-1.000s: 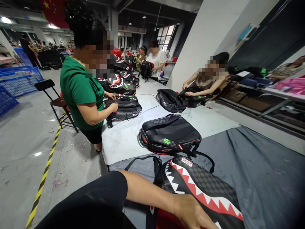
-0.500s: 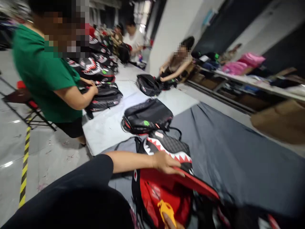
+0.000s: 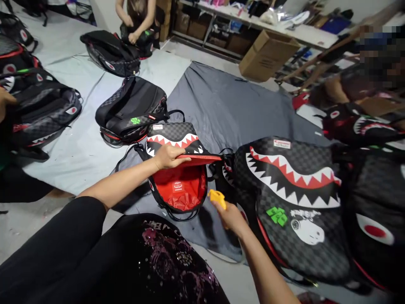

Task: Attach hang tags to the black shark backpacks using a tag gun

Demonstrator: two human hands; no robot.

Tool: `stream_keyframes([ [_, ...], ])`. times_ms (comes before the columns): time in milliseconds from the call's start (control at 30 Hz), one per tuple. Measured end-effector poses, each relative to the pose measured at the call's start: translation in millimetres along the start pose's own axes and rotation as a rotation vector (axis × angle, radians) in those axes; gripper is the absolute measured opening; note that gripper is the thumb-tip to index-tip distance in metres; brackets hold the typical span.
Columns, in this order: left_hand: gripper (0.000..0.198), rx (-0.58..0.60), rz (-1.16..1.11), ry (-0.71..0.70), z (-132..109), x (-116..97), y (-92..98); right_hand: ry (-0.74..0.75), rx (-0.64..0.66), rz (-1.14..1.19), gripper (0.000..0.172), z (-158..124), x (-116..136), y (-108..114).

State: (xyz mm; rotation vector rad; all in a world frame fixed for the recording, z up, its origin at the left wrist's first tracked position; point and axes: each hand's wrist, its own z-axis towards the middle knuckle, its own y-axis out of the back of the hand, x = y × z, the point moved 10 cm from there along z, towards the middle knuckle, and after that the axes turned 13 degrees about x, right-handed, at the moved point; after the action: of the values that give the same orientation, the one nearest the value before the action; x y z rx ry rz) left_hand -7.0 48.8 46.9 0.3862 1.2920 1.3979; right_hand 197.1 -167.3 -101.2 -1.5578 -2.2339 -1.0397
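A black checkered backpack with a shark-mouth print (image 3: 173, 141) lies open on the grey cloth (image 3: 228, 101), showing its red lining (image 3: 182, 188). My left hand (image 3: 169, 156) grips the raised red-lined flap and holds it up. My right hand (image 3: 229, 215) is closed around a small yellow tool (image 3: 217, 197) just right of the opening. A larger shark-mouth backpack (image 3: 291, 198) lies face up to the right of my right hand.
More black backpacks lie on the white sheet: one (image 3: 131, 109) just behind the open one, others at far left (image 3: 41, 112) and rear (image 3: 110, 52). People work at the rear (image 3: 137, 19) and right (image 3: 373, 80). A cardboard box (image 3: 267, 52) sits behind the cloth.
My view has swung right and down. My left hand still holds the flap up, and my right hand with the yellow tool has risen beside the opening.
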Motion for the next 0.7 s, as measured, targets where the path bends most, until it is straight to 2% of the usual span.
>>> stream_keyframes([
  [67, 0.06, 0.012, -0.01, 0.045, 0.4, 3.4, 1.6, -0.026, -0.011, -0.033, 0.029, -12.0, -6.5, 7.4],
  [267, 0.064, 0.087, 0.015, 0.132, 1.5, 12.8, -5.5, -0.078, 0.086, -0.131, 0.022, -27.6, -25.5, -3.8],
  [333, 0.061, 0.126, 0.035, 0.131, -3.1, 6.1, -10.8, -0.106, 0.054, -0.116, 0.023, -33.0, -35.7, 3.2],
  [400, 0.058, 0.19, 0.038, 0.12, -14.7, -8.1, -18.0, -0.103, -0.022, 0.004, 0.025, -39.7, -45.3, 13.0],
  [500, 0.051, 0.352, -0.037, 0.127, -51.4, -32.6, -34.8, -0.031, -0.064, 0.396, 0.028, -42.5, -61.7, 7.9],
  [600, 0.044, 0.517, -0.298, 0.216, -107.3, -34.4, -59.5, 0.057, -0.07, 0.658, 0.027, -23.3, -74.0, -13.0],
  [633, 0.047, 0.511, -0.418, 0.297, -125.2, -22.8, -65.8, 0.067, -0.072, 0.684, 0.026, -11.0, -76.0, -20.2],
  [667, 0.052, 0.423, -0.498, 0.432, -141.5, -1.0, -66.6, 0.07, -0.094, 0.701, 0.025, 3.1, -76.8, -24.8],
  [700, 0.059, 0.277, -0.523, 0.602, -158.2, 27.4, -62.9, 0.077, -0.126, 0.711, 0.023, 18.3, -74.7, -26.9],
])
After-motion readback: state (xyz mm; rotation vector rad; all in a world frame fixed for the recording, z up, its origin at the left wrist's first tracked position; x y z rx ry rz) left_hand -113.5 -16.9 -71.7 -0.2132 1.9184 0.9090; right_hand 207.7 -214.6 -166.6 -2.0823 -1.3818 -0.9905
